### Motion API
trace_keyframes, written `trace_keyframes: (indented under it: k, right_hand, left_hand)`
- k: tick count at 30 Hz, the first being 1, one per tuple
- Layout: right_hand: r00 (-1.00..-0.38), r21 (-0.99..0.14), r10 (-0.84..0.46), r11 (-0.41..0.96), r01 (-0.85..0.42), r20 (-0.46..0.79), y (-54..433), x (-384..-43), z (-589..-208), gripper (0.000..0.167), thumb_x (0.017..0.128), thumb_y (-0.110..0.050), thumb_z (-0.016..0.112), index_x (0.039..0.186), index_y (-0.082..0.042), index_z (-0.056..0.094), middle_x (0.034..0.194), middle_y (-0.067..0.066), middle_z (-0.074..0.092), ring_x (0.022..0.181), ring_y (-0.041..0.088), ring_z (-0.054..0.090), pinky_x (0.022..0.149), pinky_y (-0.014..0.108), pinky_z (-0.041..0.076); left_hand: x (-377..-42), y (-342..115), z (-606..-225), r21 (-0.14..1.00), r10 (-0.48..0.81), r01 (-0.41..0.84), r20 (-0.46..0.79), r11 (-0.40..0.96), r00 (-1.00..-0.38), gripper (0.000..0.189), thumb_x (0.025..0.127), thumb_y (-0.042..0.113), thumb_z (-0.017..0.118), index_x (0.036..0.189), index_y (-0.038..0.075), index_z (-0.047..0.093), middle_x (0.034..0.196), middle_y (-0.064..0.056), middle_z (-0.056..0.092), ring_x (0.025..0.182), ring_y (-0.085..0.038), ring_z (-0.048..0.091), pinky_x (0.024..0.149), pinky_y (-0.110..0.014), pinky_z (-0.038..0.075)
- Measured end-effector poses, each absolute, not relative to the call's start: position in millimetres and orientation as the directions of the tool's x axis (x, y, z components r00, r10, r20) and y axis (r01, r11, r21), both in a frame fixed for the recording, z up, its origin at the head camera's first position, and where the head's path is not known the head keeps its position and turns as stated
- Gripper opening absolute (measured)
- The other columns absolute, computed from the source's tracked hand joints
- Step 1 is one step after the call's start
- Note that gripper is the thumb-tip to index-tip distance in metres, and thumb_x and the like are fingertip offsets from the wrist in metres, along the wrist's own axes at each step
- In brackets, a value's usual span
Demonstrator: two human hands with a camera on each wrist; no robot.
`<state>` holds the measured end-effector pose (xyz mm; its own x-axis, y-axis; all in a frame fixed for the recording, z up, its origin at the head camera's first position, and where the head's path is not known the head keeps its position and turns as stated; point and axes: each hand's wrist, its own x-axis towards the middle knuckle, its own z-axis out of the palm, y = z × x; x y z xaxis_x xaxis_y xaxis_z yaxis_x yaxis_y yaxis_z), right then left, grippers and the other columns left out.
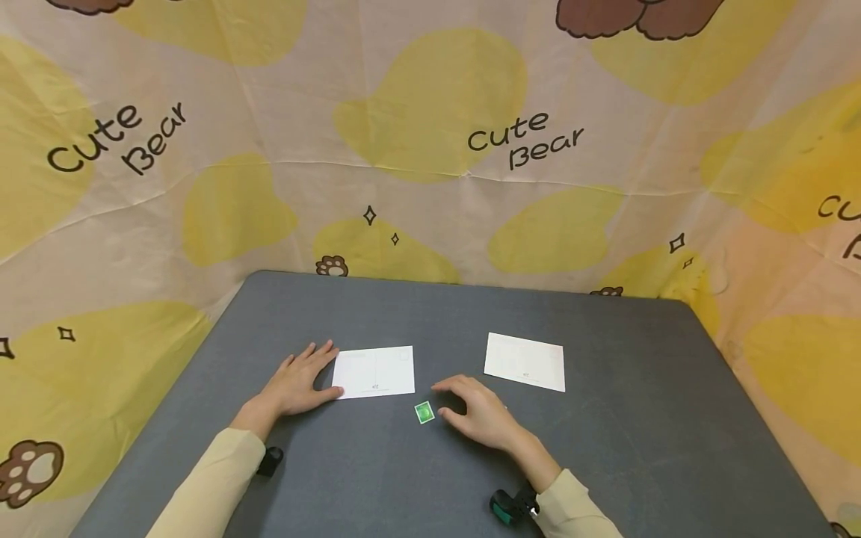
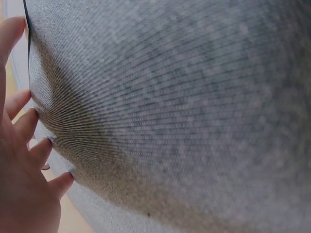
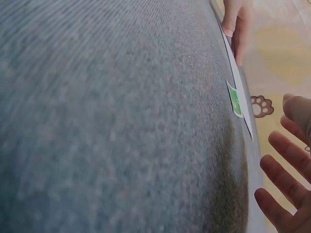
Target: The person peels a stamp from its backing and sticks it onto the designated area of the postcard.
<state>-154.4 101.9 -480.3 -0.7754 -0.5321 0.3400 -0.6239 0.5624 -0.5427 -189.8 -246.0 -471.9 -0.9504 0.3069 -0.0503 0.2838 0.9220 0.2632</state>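
Note:
In the head view a white postcard [image 1: 374, 371] with faint print lies flat left of centre on the grey table. My left hand [image 1: 303, 383] has its fingers spread and its thumb and fingertips on the card's left edge. Just right of that card lies a small green stamp [image 1: 424, 412] with a white border. My right hand [image 1: 480, 412] hovers close beside the stamp, thumb and index finger apart, with nothing between them. The right wrist view shows the stamp [image 3: 234, 99] flat near the card, away from the fingers. A second white postcard [image 1: 525, 362] lies farther back, beyond the right hand.
The grey table [image 1: 646, 448] has its far edge against a hanging cloth [image 1: 430, 104] printed with yellow patches, paw prints and lettering. Dark wrist cameras [image 1: 514, 506] are strapped at both cuffs of the cream sleeves [image 1: 214, 489].

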Motion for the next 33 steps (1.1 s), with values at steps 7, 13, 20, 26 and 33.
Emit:
trace_keyframes:
  k: [7, 13, 20, 26, 33]
  right_hand:
    - [-0.774, -0.552, -0.556, 0.560, -0.618, 0.302, 95, -156, -482, 0.033, 0.083, -0.021, 0.068, 0.115, -0.017, 0.062, 0.112, -0.007, 0.061, 0.108, 0.009, 0.054, 0.091, 0.033, 0.045]
    - [-0.765, -0.543, -0.568, 0.556, -0.629, 0.304, 91, -158, -486, 0.032, 0.083, -0.020, 0.067, 0.114, -0.017, 0.062, 0.112, -0.007, 0.061, 0.108, 0.010, 0.055, 0.091, 0.033, 0.045]
    - [-0.763, -0.529, -0.583, 0.570, -0.628, 0.279, 90, -157, -488, 0.030, 0.084, -0.021, 0.065, 0.114, -0.019, 0.062, 0.112, -0.006, 0.061, 0.109, 0.013, 0.054, 0.087, 0.040, 0.042]
    - [-0.750, -0.503, -0.586, 0.570, -0.650, 0.306, 89, -156, -489, 0.029, 0.082, -0.021, 0.067, 0.111, -0.020, 0.064, 0.111, -0.004, 0.061, 0.105, 0.015, 0.054, 0.081, 0.038, 0.041]
    - [-0.760, -0.518, -0.579, 0.572, -0.636, 0.295, 88, -156, -490, 0.026, 0.082, -0.021, 0.068, 0.108, -0.020, 0.066, 0.107, -0.006, 0.061, 0.102, 0.014, 0.053, 0.081, 0.038, 0.040]
  left_hand:
    - [-191, -245, -471, 0.263, 0.307, 0.282, -0.058, 0.923, -0.950, 0.078, 0.080, 0.052, 0.063, 0.141, 0.010, 0.039, 0.148, -0.013, 0.031, 0.135, -0.041, 0.025, 0.102, -0.066, 0.019]
    - [-191, -245, -471, 0.263, 0.310, 0.285, -0.060, 0.922, -0.949, 0.078, 0.079, 0.052, 0.063, 0.141, 0.010, 0.038, 0.148, -0.013, 0.031, 0.135, -0.041, 0.025, 0.102, -0.066, 0.019]
    - [-190, -245, -471, 0.264, 0.315, 0.293, -0.046, 0.919, -0.948, 0.078, 0.079, 0.050, 0.064, 0.140, 0.009, 0.039, 0.147, -0.014, 0.032, 0.134, -0.042, 0.026, 0.101, -0.066, 0.020]
    - [-189, -245, -470, 0.264, 0.315, 0.293, -0.042, 0.919, -0.948, 0.078, 0.079, 0.050, 0.064, 0.140, 0.009, 0.040, 0.147, -0.014, 0.033, 0.134, -0.042, 0.026, 0.101, -0.066, 0.020]
    - [-190, -245, -471, 0.261, 0.312, 0.291, -0.044, 0.921, -0.949, 0.078, 0.079, 0.051, 0.064, 0.140, 0.009, 0.039, 0.147, -0.013, 0.032, 0.134, -0.041, 0.026, 0.101, -0.066, 0.019]
